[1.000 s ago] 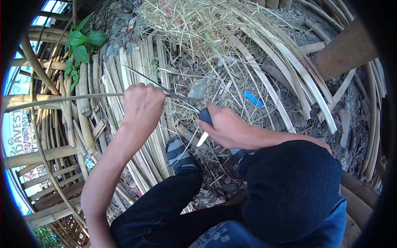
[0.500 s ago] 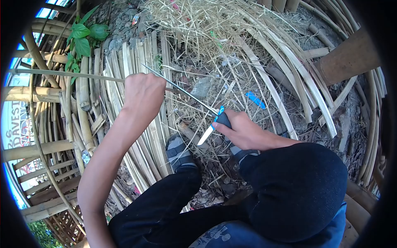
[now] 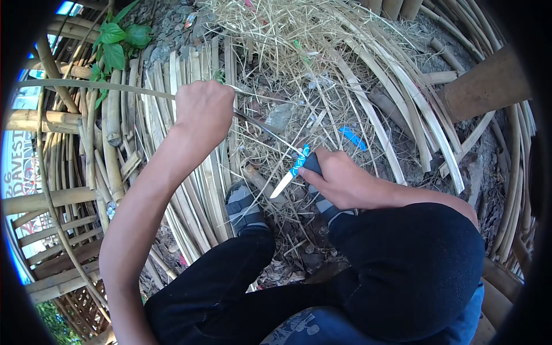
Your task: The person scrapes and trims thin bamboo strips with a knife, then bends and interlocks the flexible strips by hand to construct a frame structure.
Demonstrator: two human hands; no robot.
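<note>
My left hand is closed in a fist around a long, thin bamboo strip. One end reaches far out to the left; the other runs down from the fist toward my right hand. That hand is closed on a knife with a pale pointed end and a blue-and-white wrap. A black pad lies under the fingers. The strip meets the knife at the wrap; the exact contact is hidden by my fingers.
Split bamboo slats lie below my left arm. Straw-like shavings heap up ahead, with more slats at the right. A thick bamboo pole juts in from the right. A bamboo lattice stands at the left.
My left hand has shifted slightly right and up with the strip. The thin pointed end that stuck out past that hand no longer shows. My right hand and the knife moved very little.
</note>
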